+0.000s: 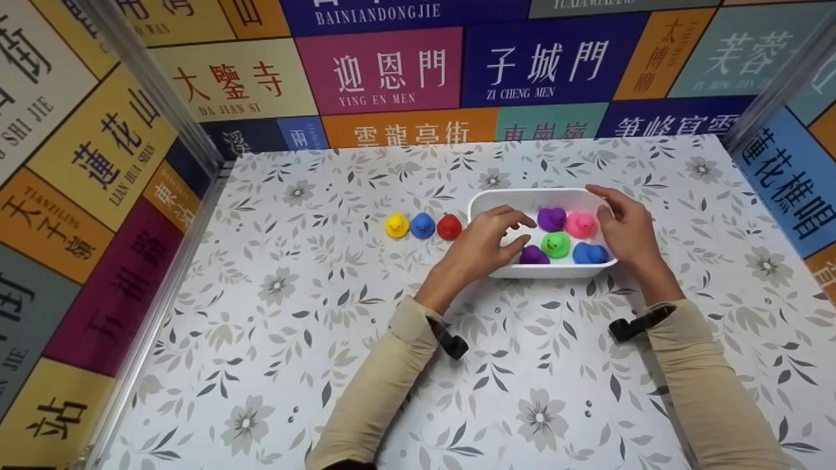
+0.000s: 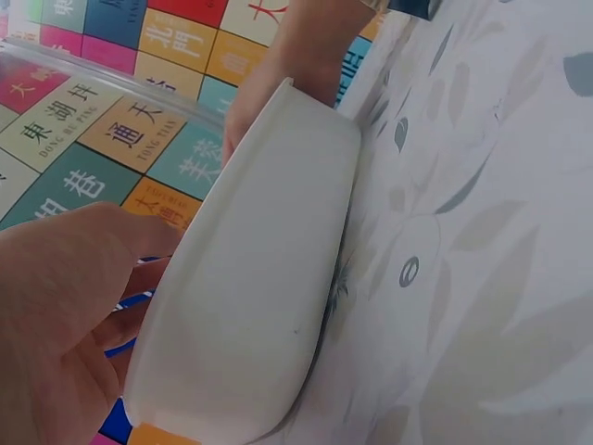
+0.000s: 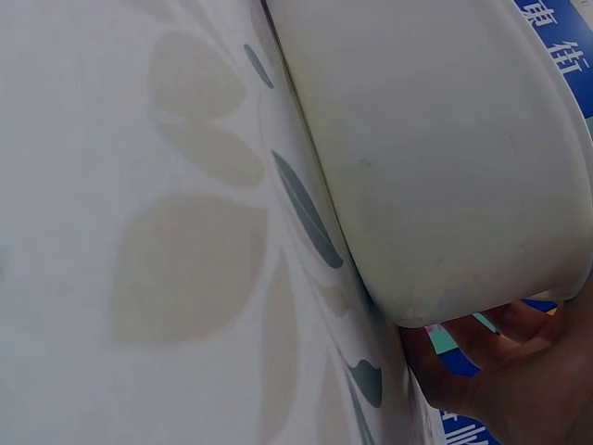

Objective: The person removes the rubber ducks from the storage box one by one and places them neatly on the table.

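Note:
A white plastic container (image 1: 545, 271) stands on the table with several small rubber ducks inside. Among them are a green duck (image 1: 555, 245), a pink duck (image 1: 580, 224), a blue duck (image 1: 590, 253) and purple ducks (image 1: 552, 219). My left hand (image 1: 486, 241) reaches over the container's left end, thumb and fingers apart with nothing between them. At the other end, my right hand (image 1: 630, 225) holds the container by its rim. The wrist views show the container's outer wall (image 2: 250, 269), with my right fingers (image 3: 500, 338) bent around its end.
Left of the container, a yellow duck (image 1: 396, 225), a blue duck (image 1: 422, 226) and a red duck (image 1: 449, 226) sit in a row. The table (image 1: 326, 378) has a leaf-and-flower cover. Panels with colourful lettering (image 1: 385, 72) rise behind it and at both sides.

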`<state>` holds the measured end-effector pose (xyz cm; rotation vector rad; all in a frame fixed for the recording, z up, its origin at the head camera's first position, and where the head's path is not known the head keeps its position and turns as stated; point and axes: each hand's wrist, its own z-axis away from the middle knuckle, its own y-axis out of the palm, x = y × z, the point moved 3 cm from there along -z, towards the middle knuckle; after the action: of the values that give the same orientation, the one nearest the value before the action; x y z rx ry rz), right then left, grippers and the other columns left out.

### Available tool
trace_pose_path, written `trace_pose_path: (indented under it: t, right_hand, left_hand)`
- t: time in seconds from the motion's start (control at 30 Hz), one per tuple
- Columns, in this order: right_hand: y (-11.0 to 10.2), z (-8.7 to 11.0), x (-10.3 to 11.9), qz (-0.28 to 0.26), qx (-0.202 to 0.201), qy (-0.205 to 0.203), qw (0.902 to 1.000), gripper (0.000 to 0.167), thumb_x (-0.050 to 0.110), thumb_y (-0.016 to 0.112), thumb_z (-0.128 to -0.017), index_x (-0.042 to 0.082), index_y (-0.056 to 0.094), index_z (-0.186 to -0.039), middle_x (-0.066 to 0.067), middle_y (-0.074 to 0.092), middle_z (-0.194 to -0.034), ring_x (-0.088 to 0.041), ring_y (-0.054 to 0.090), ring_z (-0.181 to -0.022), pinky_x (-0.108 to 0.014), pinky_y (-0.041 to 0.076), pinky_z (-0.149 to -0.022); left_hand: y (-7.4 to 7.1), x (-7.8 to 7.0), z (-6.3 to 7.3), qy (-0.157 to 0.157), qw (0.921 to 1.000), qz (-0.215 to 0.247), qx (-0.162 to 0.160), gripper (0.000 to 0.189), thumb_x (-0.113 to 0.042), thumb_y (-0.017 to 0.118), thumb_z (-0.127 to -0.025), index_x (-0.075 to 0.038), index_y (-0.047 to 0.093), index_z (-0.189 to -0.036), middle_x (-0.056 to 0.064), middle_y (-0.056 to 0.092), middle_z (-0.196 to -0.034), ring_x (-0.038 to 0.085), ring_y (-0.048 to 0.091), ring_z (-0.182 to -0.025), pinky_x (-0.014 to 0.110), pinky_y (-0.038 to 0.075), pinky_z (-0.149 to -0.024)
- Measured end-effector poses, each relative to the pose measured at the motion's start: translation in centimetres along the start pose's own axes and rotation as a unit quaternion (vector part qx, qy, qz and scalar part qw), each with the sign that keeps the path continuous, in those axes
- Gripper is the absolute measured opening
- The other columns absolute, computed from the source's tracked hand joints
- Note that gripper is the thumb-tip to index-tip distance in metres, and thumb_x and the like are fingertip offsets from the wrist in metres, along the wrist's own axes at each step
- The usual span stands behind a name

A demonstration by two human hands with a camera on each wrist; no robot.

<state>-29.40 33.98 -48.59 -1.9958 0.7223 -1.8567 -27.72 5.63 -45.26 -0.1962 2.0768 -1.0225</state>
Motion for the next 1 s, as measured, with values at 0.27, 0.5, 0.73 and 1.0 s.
trace_pose_path:
  t: [0.27, 0.5, 0.73, 1.0]
  right_hand:
    - [0.0, 0.2, 0.3, 0.006, -0.01, -0.009, 0.9999, 0.047, 0.013, 0.044, -0.111, 0.021, 0.062, -0.155, -0.01, 0.057, -0.163, -0.032, 0.046, -0.157, -0.052, 0.034, -0.132]
    - [0.2, 0.2, 0.2, 0.004, -0.006, -0.008, 0.9999, 0.047, 0.016, 0.044, -0.112, 0.022, 0.06, -0.156, -0.01, 0.054, -0.165, -0.033, 0.043, -0.159, -0.052, 0.031, -0.133]
    - [0.3, 0.3, 0.2, 0.003, -0.003, -0.007, 1.0, 0.047, 0.016, 0.044, -0.112, 0.022, 0.06, -0.156, -0.008, 0.054, -0.166, -0.032, 0.042, -0.16, -0.051, 0.031, -0.134]
    - [0.1, 0.3, 0.3, 0.005, -0.005, -0.002, 1.0, 0.046, 0.018, 0.044, -0.112, 0.023, 0.061, -0.155, -0.009, 0.054, -0.165, -0.032, 0.043, -0.159, -0.051, 0.032, -0.133]
  left_hand:
    - [0.8, -0.3, -1.2, -0.002, 0.9999, 0.012, 0.007, 0.026, -0.015, 0.073, -0.103, -0.008, 0.077, -0.128, 0.008, 0.078, -0.124, 0.023, 0.074, -0.114, 0.021, 0.056, -0.101]
    - [2.2, -1.0, -2.4, -0.01, 0.9991, 0.033, 0.025, 0.024, -0.013, 0.074, -0.101, -0.006, 0.078, -0.124, 0.009, 0.078, -0.123, 0.022, 0.072, -0.116, 0.017, 0.053, -0.103]
    - [3.2, -1.3, -3.3, -0.049, 0.9963, 0.029, 0.065, 0.03, -0.014, 0.075, -0.102, -0.008, 0.076, -0.131, 0.007, 0.076, -0.132, 0.02, 0.072, -0.124, 0.016, 0.051, -0.11]
    - [4.0, -1.6, -3.8, -0.076, 0.9931, -0.007, 0.089, 0.031, -0.018, 0.076, -0.101, -0.015, 0.076, -0.132, -0.001, 0.072, -0.14, 0.011, 0.069, -0.127, 0.017, 0.051, -0.11]
